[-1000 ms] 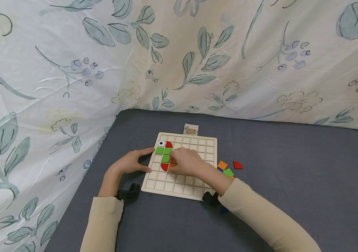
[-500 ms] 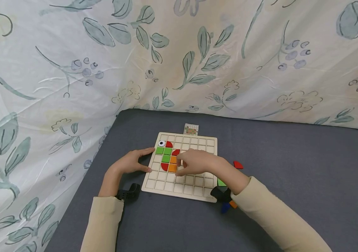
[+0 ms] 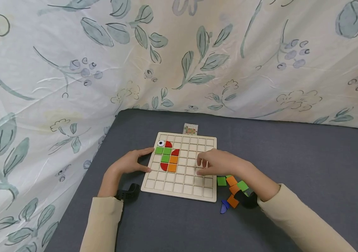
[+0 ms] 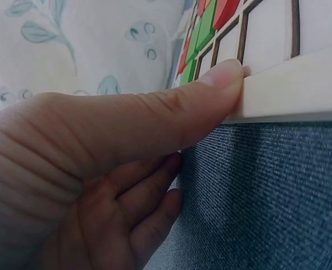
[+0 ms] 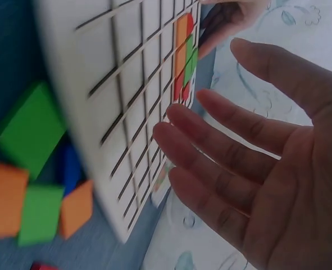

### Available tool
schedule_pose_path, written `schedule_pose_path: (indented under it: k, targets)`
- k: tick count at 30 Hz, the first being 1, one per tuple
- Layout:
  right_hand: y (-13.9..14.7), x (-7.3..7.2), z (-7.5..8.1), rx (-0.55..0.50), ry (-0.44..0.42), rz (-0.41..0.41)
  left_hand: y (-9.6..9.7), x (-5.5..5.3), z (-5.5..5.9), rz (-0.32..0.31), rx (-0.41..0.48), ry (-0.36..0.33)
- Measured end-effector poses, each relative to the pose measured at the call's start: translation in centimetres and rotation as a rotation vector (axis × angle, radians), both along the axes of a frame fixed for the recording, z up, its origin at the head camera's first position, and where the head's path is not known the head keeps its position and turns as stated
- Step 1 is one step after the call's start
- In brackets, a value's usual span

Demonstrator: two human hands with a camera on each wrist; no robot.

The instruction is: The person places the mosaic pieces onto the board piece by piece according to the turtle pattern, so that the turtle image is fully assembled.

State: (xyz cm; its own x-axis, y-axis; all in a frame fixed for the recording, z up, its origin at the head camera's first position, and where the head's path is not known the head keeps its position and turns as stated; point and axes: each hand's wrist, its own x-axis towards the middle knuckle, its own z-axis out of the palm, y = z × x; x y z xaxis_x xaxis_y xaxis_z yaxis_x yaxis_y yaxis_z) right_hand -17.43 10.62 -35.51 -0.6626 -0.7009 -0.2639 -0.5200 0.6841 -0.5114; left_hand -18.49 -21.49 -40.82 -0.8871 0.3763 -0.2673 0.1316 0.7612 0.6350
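A pale wooden grid board (image 3: 185, 185) lies on the dark cloth. Its upper left cells hold green squares (image 3: 167, 151), orange squares (image 3: 172, 168), red quarter-round pieces (image 3: 175, 152) and a white tile with a black dot (image 3: 161, 143). My left hand (image 3: 129, 162) touches the board's left edge with thumb and a finger, and in the left wrist view the thumb (image 4: 171, 112) presses against that edge. Above the board's right side hovers my right hand (image 3: 220, 162), its fingers loosely bent. The right wrist view shows nothing in this hand (image 5: 255, 157).
Loose green, orange and blue pieces (image 3: 233, 189) lie at the board's right side, partly hidden by the right wrist's black strap (image 3: 248, 201). A small patterned card (image 3: 190, 129) lies behind the board. A floral curtain (image 3: 179, 63) hangs at the back and left.
My right hand has moved off the placed pieces toward the right edge of the board, uncovering the orange squares and a red quarter-round piece. The left hand has stayed at the board's edge.
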Motion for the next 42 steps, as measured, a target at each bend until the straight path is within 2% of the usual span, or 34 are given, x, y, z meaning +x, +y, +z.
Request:
schedule_pose_path:
  k: [8, 11, 16, 29, 42]
  targets:
    - [3.5, 0.4, -0.4, -0.061, 0.082, -0.053, 0.0, -0.1, -0.2, 0.002, -0.007, 0.006]
    - [4.6, 0.6, -0.5, -0.071, 0.087, -0.082, 0.0, -0.1, -0.2, 0.001, -0.007, 0.012]
    - [5.9, 0.8, -0.5, -0.093, 0.096, -0.086, -0.1, 0.0, -0.3, -0.011, -0.005, 0.02]
    - [7.0, 1.0, -1.6, -0.124, 0.173, -0.05, 0.0, 0.0, -0.2, -0.02, -0.004, 0.026]
    - [7.6, 1.1, -3.3, -0.123, 0.177, -0.048, 0.0, 0.0, -0.3, -0.005, -0.009, 0.019]
